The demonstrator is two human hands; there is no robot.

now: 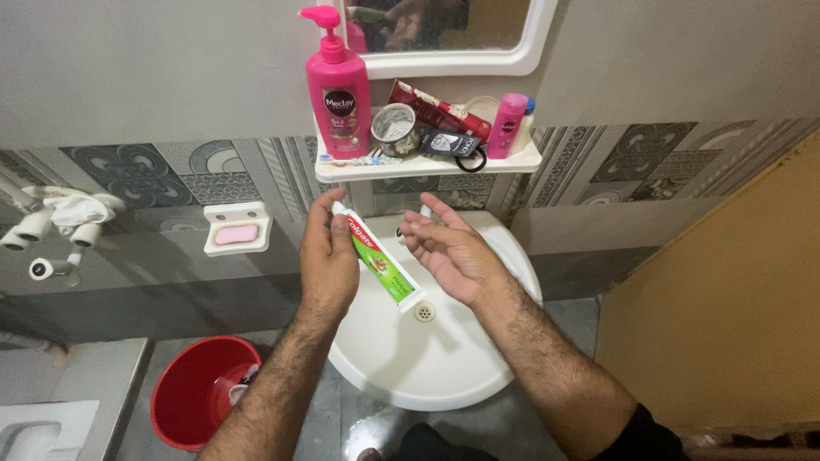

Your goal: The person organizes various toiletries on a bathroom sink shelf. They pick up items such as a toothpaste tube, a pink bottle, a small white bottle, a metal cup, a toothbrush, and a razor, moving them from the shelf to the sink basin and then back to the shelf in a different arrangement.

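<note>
Toothpaste tube [381, 261], white-green with a red band, is held over the back half of the white sink [444, 376], slanting from cap end at upper left down to crimped end at lower right, close to the drain [424, 312]. Left hand [328, 256] grips it near the cap end, fingers curled round the tube, thumb side toward the camera. Right hand [451, 252] is open, fingers loosely spread and slightly bent, palm turned to the tube, just beside it, holding nothing (cannot tell if a fingertip touches the tube).

Behind the sink's rear edge a white shelf [521, 159] under a mirror [534, 43] carries a pink pump bottle [338, 94] at its left end, a metal cup [394, 128] beside that, a red box [440, 111] leaning behind, a dark pouch [448, 143] mid-shelf, and a small pink bottle [508, 125] near the right end. Left of the sink on the wall: soap dish [237, 230] with a pink bar, taps [51, 226] further left. Red bucket [201, 393] sits on the floor below the sink's left edge.
</note>
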